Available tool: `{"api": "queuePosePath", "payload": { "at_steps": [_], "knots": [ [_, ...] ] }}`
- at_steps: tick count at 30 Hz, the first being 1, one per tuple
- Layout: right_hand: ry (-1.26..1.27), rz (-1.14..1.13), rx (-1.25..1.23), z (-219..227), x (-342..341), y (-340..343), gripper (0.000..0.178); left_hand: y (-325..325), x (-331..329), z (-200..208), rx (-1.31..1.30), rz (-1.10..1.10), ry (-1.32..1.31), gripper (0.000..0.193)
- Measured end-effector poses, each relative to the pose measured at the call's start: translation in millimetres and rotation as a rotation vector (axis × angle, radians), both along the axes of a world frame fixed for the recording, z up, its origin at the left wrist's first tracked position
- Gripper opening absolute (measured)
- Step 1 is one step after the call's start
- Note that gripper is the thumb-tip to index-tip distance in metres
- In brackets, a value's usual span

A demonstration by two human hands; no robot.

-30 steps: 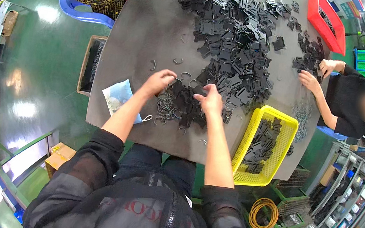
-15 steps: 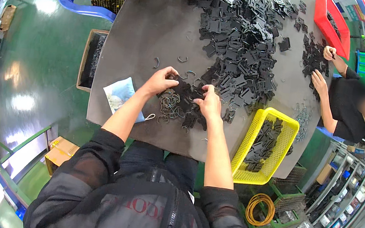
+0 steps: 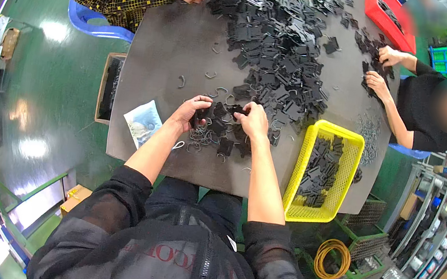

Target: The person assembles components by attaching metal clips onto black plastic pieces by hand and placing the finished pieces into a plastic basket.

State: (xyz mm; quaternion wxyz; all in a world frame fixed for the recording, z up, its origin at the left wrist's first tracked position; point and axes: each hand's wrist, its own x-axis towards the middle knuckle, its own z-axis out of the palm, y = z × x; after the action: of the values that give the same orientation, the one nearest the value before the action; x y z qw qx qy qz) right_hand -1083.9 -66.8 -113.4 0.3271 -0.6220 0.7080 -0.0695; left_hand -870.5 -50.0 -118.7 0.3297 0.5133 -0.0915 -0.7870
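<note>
While both hands meet over the grey table (image 3: 161, 51), the left hand (image 3: 191, 113) pinches a black plastic piece (image 3: 208, 113) and the right hand (image 3: 252, 119) grips its other end. Loose metal clips (image 3: 201, 136) lie at six o'clock, the yellow basket (image 3: 343, 139) at three. Assembly seems underway; next likely needs a clip seated squarely.

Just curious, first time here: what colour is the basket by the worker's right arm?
Bright yellow; the basket shows best in the head view, holding black parts.
</note>
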Motion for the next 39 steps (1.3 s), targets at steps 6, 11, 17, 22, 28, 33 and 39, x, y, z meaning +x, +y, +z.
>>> {"api": "queuePosePath", "payload": {
  "at_steps": [6,11,17,22,28,33,39],
  "knots": [
    [-1.064,-0.684,0.313,38,-83,31,0.025,-9,-68,33,-0.04,-0.149,0.11,0.024],
    [-1.214,-0.89,0.112,54,-149,68,0.029,-11,-164,58,-0.101,-0.272,0.003,0.03],
    [-0.923,-1.111,-0.16,57,-241,109,0.042,7,-312,80,-0.384,-0.348,-0.183,0.06],
    [0.113,-0.769,-0.575,50,-236,106,0.051,4,-266,35,-1.125,-0.283,-0.905,0.045],
    [0.031,-0.127,-0.311,10,-99,84,0.023,41,-148,-13,-0.697,-0.5,-1.563,0.05],
    [0.193,-0.088,-0.157,-11,-56,66,0.031,26,-132,-26,-0.738,-0.606,-1.337,0.032],
    [-0.679,-0.59,-0.213,-46,-123,82,0.025,-4,-81,-14,-0.642,-0.226,-0.595,0.023]
  ]
}}
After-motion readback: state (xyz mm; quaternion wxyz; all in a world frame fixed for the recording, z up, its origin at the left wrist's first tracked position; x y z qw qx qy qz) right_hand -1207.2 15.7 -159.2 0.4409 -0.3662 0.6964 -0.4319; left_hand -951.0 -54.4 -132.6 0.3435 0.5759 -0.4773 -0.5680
